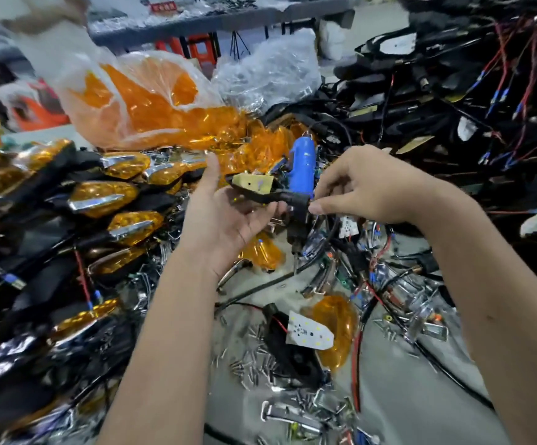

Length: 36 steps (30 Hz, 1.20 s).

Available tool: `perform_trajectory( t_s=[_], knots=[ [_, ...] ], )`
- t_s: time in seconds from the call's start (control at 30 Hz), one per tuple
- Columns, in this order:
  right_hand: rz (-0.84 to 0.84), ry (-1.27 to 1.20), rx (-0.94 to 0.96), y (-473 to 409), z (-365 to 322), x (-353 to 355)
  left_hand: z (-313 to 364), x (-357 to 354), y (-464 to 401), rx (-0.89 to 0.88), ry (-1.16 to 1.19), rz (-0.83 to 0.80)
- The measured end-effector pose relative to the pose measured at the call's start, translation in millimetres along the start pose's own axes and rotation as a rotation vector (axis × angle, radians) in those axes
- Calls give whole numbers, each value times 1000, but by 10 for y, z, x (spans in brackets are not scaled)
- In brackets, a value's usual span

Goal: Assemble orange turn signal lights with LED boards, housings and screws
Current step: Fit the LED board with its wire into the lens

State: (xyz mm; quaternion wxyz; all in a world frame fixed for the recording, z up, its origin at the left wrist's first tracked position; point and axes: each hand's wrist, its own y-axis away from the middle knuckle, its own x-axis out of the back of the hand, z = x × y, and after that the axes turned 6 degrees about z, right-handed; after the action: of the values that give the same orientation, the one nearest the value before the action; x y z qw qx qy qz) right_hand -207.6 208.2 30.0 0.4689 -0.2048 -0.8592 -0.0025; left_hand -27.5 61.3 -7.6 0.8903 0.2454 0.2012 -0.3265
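Head view: a person's two bare hands are working above a crowded grey bench.
Surface: grey tabletop [398,396] is showing only at lower right, strewn with loose screws [254,364], chrome clips and wires.
Room: another grey table [215,22] is standing behind, blurred.
Left hand: left hand [228,216] is lying palm up with fingers relaxed and thumb raised, cradling a black housing [260,194] with a pale LED board [254,183] seated in it.
Right hand: right hand [366,187] is pinching the housing's black stem between thumb and fingertips.
Blue tool: one blue glue-gun-like tool [302,168] is standing just behind the housing; whether a hand touches it I cannot tell.
Edges: finished orange lights [100,194] are piling along the left; a black wire-harness heap [453,101] is walling the right; a clear bag of orange lenses [151,101] is sitting behind.
Open room: the only bare patch is lying between the forearms and at lower right.
Counts: one second housing [292,351] with white LED board [308,332] is lying on the table beside one loose orange lens [337,329]; screws and finished lights are too many to count.
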Motion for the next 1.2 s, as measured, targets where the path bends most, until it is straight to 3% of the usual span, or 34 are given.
perform_trajectory(
  t_s=[0.07, 0.17, 0.3, 0.5, 0.73, 0.97, 1.2],
  knots=[
    [-37, -4, 18, -61, -168, -133, -6, 34, 1, -130, -117, 116],
    [-102, 22, 75, -143, -449, -339, 33, 98, -21, -180, -261, 278],
    [-160, 2, 141, -230, -727, -500, 133, 293, -20, -168, -211, 398],
    [-307, 61, 128, -403, -774, -580, 174, 489, 34, -131, -166, 353],
    [30, -80, 78, -677, -781, -729, 89, 510, -28, -109, -185, 261],
    [125, -4, 47, -797, -801, -898, 60, 559, -72, -179, -177, 198],
    [67, -57, -6, -788, -722, -846, 23, 578, -85, -210, -296, 126]
  ],
)
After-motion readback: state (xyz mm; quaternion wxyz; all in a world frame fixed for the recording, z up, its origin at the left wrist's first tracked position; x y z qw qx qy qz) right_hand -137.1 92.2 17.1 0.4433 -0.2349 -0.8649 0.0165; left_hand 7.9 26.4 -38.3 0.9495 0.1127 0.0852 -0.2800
